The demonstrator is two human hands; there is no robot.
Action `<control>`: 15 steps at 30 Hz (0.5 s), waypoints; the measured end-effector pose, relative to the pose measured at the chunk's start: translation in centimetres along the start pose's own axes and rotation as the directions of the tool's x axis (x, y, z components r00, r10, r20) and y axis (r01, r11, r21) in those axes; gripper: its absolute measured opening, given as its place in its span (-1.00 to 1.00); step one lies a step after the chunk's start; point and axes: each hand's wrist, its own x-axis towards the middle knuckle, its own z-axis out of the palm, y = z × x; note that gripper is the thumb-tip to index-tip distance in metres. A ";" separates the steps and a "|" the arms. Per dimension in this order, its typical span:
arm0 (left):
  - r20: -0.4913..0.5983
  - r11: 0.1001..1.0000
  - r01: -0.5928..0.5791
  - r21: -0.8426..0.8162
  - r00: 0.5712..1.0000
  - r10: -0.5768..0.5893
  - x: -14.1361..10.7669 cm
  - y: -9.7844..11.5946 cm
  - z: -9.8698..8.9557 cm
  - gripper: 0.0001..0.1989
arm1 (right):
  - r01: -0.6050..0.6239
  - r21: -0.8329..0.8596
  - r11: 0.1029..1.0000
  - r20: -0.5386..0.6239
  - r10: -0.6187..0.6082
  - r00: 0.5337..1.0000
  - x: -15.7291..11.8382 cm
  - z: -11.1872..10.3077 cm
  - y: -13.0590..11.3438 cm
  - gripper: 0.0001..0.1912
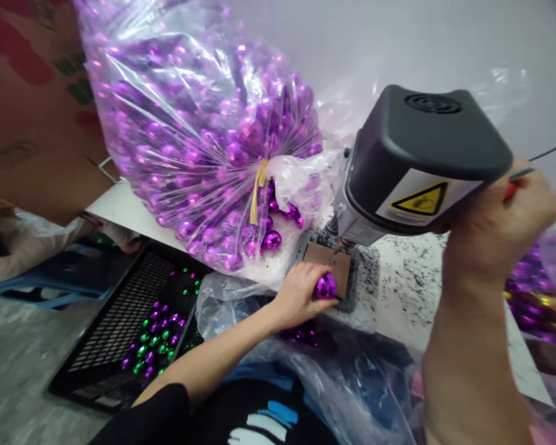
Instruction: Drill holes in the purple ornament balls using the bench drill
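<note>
My left hand [299, 295] holds a shiny purple mirror-faceted ball [326, 285] between thumb and fingers. The ball is over a brown board [315, 254] on the base of a small bench drill press [445, 133]. The drill's tip [343, 245] is just above the board, behind the ball and apart from it. My right hand [512, 213] is closed round a lever at the side of the machine; a red bit and a dark rod end show between the fingers. Most of the lever is hidden by the hand.
A big clear bag [204, 148] of purple balls, tied with yellow, lies left of the machine. Loose purple balls [272, 240] sit beside it. Dark shavings [403, 290] litter the white table. A black crate [102, 334] holds purple and green balls. Another person's sleeve [32, 247] is at left.
</note>
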 end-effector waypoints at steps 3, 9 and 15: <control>0.125 0.992 -0.040 0.118 0.992 0.025 -3.5 0.9 -0.4 -0.26 | -0.012 0.053 0.999 -0.010 0.013 1.000 0.2 0.2 -0.8 -0.31; 0.054 0.963 -0.020 0.269 0.999 0.006 -2.5 -0.8 -4.6 -0.37 | -0.018 0.101 0.995 -0.024 0.021 1.000 0.2 0.4 -0.8 -0.33; -0.143 0.791 0.185 0.583 0.982 -0.125 3.5 -6.3 -7.7 -0.83 | -0.018 0.090 0.996 -0.044 0.023 0.999 0.2 0.5 -0.2 -0.39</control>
